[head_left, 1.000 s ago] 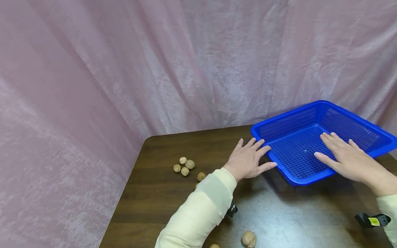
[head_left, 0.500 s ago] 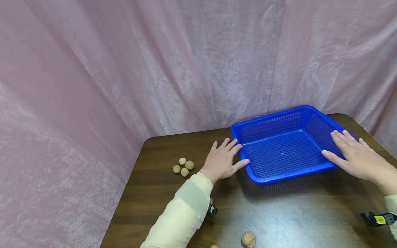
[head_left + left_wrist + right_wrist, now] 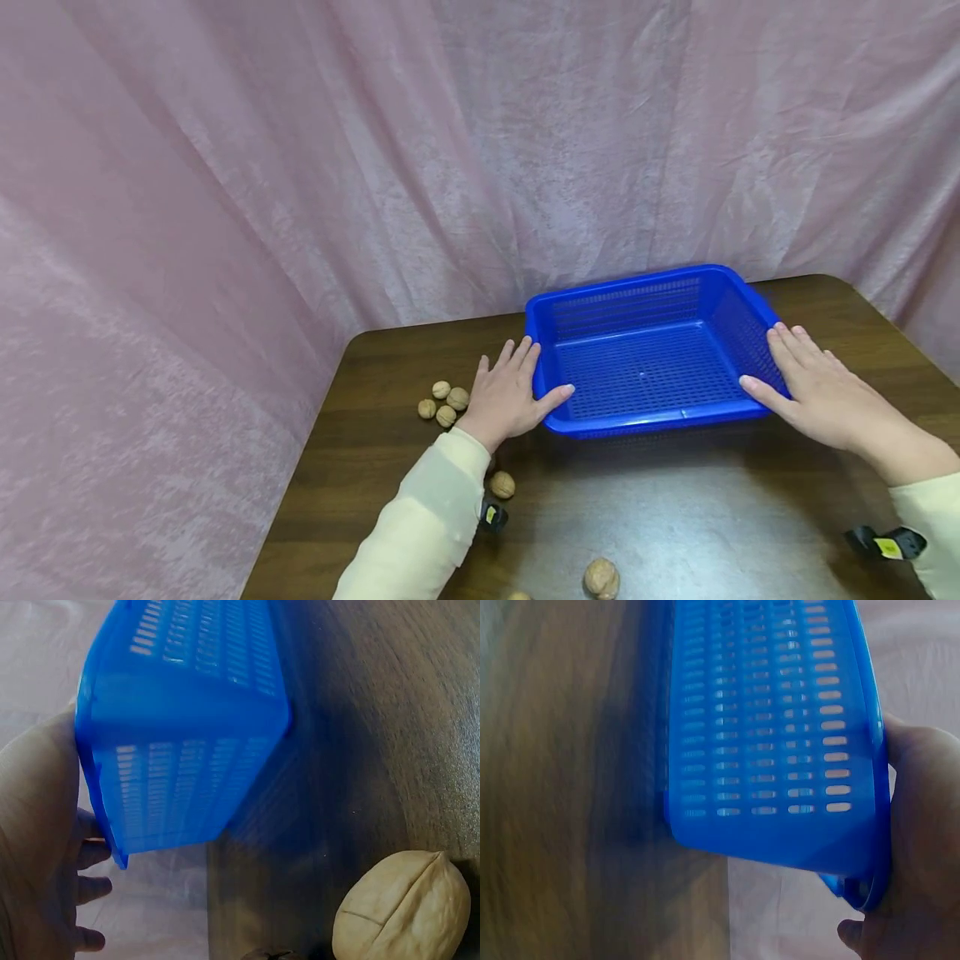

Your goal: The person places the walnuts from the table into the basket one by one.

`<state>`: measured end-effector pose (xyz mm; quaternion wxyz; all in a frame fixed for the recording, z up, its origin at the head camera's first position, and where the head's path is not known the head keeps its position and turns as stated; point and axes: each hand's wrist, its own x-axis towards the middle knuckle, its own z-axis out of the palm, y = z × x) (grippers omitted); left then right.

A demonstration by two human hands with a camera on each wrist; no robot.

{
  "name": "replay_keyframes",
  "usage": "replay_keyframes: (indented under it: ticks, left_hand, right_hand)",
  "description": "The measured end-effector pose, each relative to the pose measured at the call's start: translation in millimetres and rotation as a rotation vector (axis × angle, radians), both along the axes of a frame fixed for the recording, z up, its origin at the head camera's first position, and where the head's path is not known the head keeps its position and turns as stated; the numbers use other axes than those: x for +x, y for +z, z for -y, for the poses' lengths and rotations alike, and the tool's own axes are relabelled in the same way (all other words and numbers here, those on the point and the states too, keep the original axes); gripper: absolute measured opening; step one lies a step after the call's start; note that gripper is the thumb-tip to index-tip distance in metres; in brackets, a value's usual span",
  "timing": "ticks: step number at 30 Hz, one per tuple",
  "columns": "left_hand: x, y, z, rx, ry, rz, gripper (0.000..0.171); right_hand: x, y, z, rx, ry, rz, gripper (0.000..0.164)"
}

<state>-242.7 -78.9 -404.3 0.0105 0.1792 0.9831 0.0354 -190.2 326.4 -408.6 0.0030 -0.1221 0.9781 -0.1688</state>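
A blue plastic basket (image 3: 652, 420) with perforated walls stands on the table near its back edge, bare inside. My left hand (image 3: 501, 398) rests on its left rim, fingers extended and spread, with the thumb over the front left corner. On the opposite side my right hand (image 3: 821, 396) lies along the right rim with straight fingers, its thumb reaching over the edge. The left wrist view has the left hand's palm (image 3: 34, 817) against the rim and fingertips showing past it. From the right wrist, the right hand (image 3: 922, 840) appears against the rim's outer edge.
Several walnuts (image 3: 457, 399) lie clustered left of the left hand. Another walnut (image 3: 502, 485) sits beside the left wrist, and a further walnut (image 3: 602, 577) is at the front. A pink curtain (image 3: 480, 167) hangs behind the brown wooden table (image 3: 352, 467).
The basket has moved left across the table and turned straighter to its back edge. Both hands have travelled with it, the right hand now at the right rim. A walnut by the left wrist is uncovered.
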Motion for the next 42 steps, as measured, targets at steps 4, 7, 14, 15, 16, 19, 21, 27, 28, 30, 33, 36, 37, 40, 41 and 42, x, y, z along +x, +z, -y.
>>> replay_keyframes:
  ticks: [4,7,14,15,16,19,21,27,28,30,33,36,37,40,41,42]
  left_hand:
    - [1.9,1.0,5,0.005,0.031,0.038,0.105]
    - [3.3,1.6,10,0.007,0.029,0.044,0.105]
    - [8.8,3.4,23,-0.011,0.021,0.067,0.107]
    - [8.9,4.2,24,-0.009,0.016,0.070,0.107]
    - [8.7,5.1,26,-0.010,0.010,0.071,0.107]
    - [7.2,9.0,30,-0.006,-0.008,0.079,0.107]
    - [6.3,11.1,34,-0.012,-0.009,0.094,0.106]
    - [6.6,10.7,45,-0.002,0.019,0.141,0.103]
    - [7.2,9.6,48,0.011,0.021,0.139,0.101]
    - [8.7,6.6,53,0.030,0.024,0.129,0.097]
    - [12.8,1.7,59,0.068,0.031,0.105,0.091]
    - [19.5,-2.5,64,0.088,0.044,0.077,0.089]
    - [22.4,-3.3,65,0.096,0.048,0.065,0.088]
    - [32.0,-4.2,65,0.096,0.040,0.035,0.087]
    - [35.5,-4.3,64,0.095,0.036,0.030,0.087]
    - [38.7,-4.9,63,0.089,0.030,0.021,0.088]
  right_hand:
    - [8.1,2.3,12,-0.009,0.006,0.014,0.090]
    - [12.9,4.4,19,-0.007,0.006,0.022,0.090]
    - [17.5,8.0,28,-0.033,0.016,0.042,0.092]
    - [15.7,8.4,28,-0.036,0.020,0.044,0.092]
    - [13.0,8.9,27,-0.041,0.023,0.046,0.092]
    - [-0.3,10.0,27,-0.053,0.023,0.067,0.094]
    - [-11.2,9.8,28,-0.055,0.018,0.091,0.095]
    - [-33.9,7.6,40,-0.062,-0.013,0.126,0.098]
    - [-35.4,6.9,43,-0.068,-0.019,0.124,0.098]
    - [-36.6,5.3,49,-0.081,-0.027,0.123,0.099]
    - [-35.0,3.6,55,-0.093,-0.038,0.120,0.100]
    - [-30.5,3.7,60,-0.089,-0.039,0.114,0.100]
    - [-28.4,4.2,61,-0.086,-0.038,0.109,0.100]
    - [-19.8,5.4,61,-0.076,-0.037,0.100,0.100]
    - [-16.1,5.3,61,-0.073,-0.039,0.097,0.100]
    - [-12.3,4.9,60,-0.070,-0.041,0.094,0.099]
